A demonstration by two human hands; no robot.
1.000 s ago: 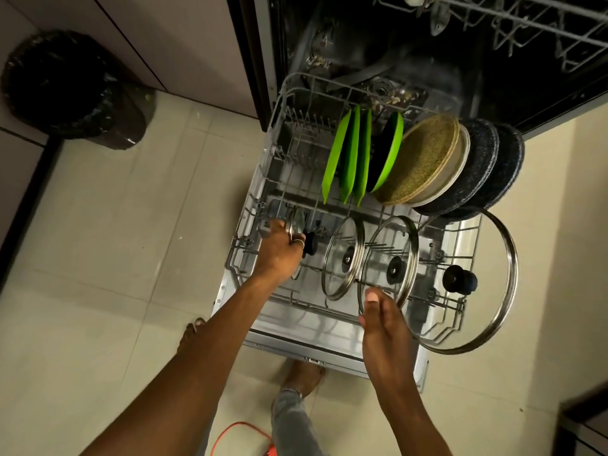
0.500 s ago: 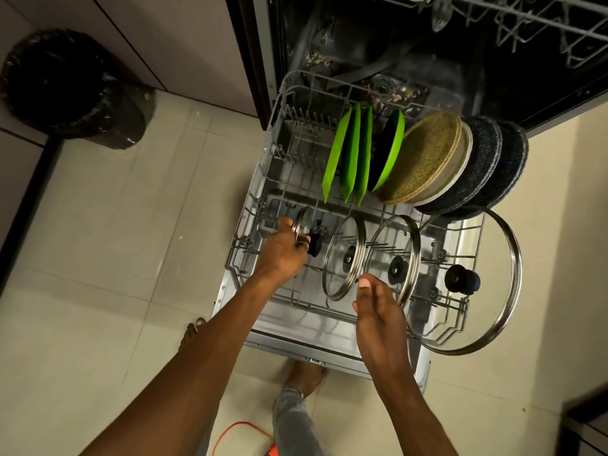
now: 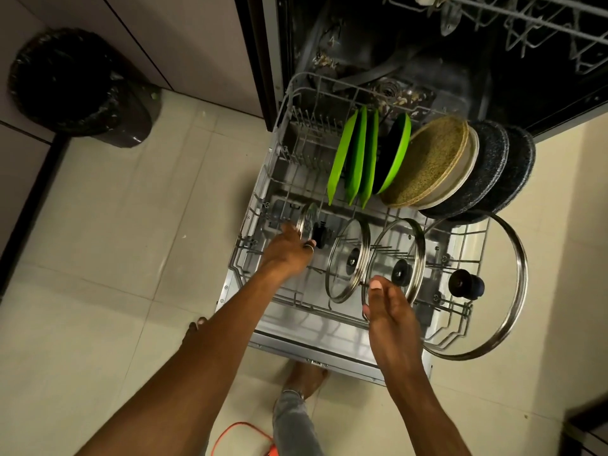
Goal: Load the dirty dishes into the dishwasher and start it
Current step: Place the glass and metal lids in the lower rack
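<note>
The dishwasher's lower rack (image 3: pixel 275 153) is pulled out over the open door. My left hand (image 3: pixel 288 253) holds a small glass lid (image 3: pixel 307 216) with a black knob upright in the rack's front left. Two medium glass lids (image 3: pixel 349 255) (image 3: pixel 399 245) stand on edge to its right. My right hand (image 3: pixel 390 315) is open, thumb up, touching the lower rim of the second medium lid. A large glass lid (image 3: pixel 513 291) leans at the rack's right end. Green plates (image 3: pixel 357 156), a tan speckled plate (image 3: pixel 429 162) and dark speckled plates (image 3: pixel 490 172) stand in the back row.
The upper rack (image 3: pixel 526 24) sticks out at the top right. A black-lined bin (image 3: pixel 75 87) stands on the tiled floor at the left, by the cabinet. An orange cord (image 3: pixel 241 434) lies near my feet. The dishwasher tub floor shows food bits.
My left hand has shifted slightly right and back with the small lid. My right hand has slid a little left along the medium lid's rim.
</note>
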